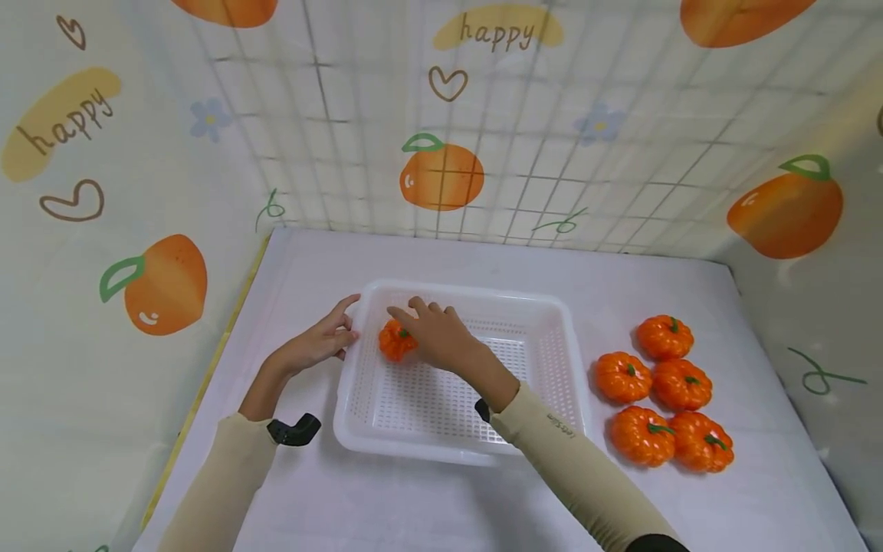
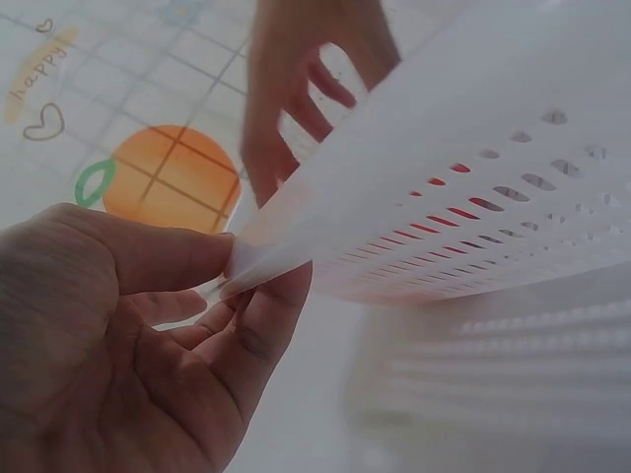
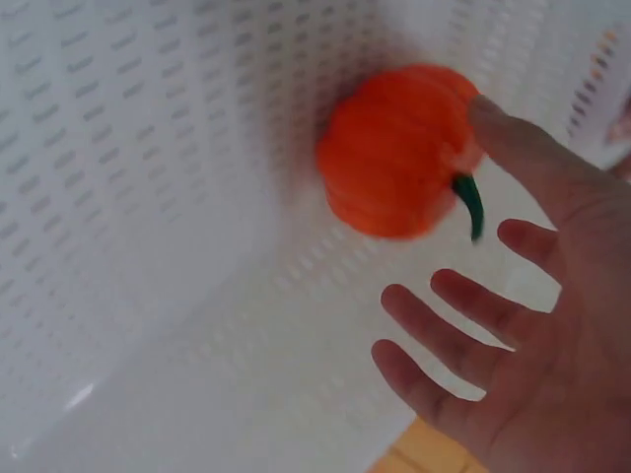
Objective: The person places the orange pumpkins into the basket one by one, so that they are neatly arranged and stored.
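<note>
A white plastic basket (image 1: 483,294) with slotted walls stands on the table. My left hand (image 1: 313,346) pinches its left rim, thumb on one side and fingers on the other, as the left wrist view shows. Inside the basket, near its left end, sits a small orange toy pumpkin (image 1: 395,345) with a green stem. My right hand (image 1: 441,336) reaches in just over it, fingers spread apart. In the right wrist view, the thumb overlaps the edge of the pumpkin (image 3: 394,153), while the other fingers stay apart from it.
Several more orange pumpkins (image 1: 623,376) lie grouped on the white tablecloth (image 1: 386,506) to the right of the basket. A hanging cloth (image 1: 441,107) with printed oranges and a grid closes off the back and sides.
</note>
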The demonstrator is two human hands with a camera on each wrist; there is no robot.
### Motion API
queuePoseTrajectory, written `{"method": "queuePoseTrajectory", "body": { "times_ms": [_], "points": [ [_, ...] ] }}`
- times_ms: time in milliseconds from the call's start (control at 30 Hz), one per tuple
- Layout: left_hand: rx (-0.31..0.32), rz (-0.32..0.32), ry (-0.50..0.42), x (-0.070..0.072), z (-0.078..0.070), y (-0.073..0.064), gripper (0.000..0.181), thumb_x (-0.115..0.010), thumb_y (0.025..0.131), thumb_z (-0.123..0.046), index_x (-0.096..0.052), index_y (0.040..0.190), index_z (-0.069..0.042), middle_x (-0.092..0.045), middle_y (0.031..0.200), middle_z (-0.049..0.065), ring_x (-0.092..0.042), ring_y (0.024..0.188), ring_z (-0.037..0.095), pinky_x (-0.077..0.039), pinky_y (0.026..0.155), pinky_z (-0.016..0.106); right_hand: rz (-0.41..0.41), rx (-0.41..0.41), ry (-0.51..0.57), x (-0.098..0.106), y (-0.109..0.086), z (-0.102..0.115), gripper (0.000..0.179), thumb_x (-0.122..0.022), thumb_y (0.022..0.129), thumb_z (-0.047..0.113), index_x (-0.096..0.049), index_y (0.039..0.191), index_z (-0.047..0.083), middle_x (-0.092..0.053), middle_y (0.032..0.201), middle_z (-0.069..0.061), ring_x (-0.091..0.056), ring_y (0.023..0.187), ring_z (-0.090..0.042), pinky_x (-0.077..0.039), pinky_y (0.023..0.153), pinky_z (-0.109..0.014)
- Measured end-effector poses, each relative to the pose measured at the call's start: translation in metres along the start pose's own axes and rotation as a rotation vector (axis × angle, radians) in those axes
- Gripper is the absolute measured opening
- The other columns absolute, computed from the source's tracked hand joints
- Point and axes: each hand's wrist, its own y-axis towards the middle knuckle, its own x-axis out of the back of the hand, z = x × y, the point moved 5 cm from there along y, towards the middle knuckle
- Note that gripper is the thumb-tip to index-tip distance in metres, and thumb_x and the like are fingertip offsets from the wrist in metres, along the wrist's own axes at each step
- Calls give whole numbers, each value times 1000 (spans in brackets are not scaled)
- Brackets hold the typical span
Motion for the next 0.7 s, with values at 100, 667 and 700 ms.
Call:
{"method": "queuePoseTrajectory", "body": {
  "times_ms": [100,667,700],
  "points": [
    [-6,0,1,0,1,0,66,-44,105,-9,-7,159,-15,-42,111,17,-53,99,29,-52,80,37,-31,-40,69,18,-12,-18,76,-77,87,38,-42,152,17,-51,136,-15,-56,113,-35,-49,89,-50],
    [16,-19,1,-1,-1,-4,66,-46,105,-13,-9,159,-17,-42,112,18,-55,99,30,-54,80,38,-132,-562,207,81,-170,-195,69,-63,98,33,-31,154,6,-35,143,-35,-37,124,-55,-38,92,-73],
    [16,-16,-2,-1,-1,-5,66,-46,105,-13,-8,160,-17,-42,113,18,-56,99,30,-54,80,38,-125,-598,220,79,-180,-205,71,-63,98,34,-30,154,5,-33,143,-36,-36,124,-56,-37,92,-73]
  ]
}}
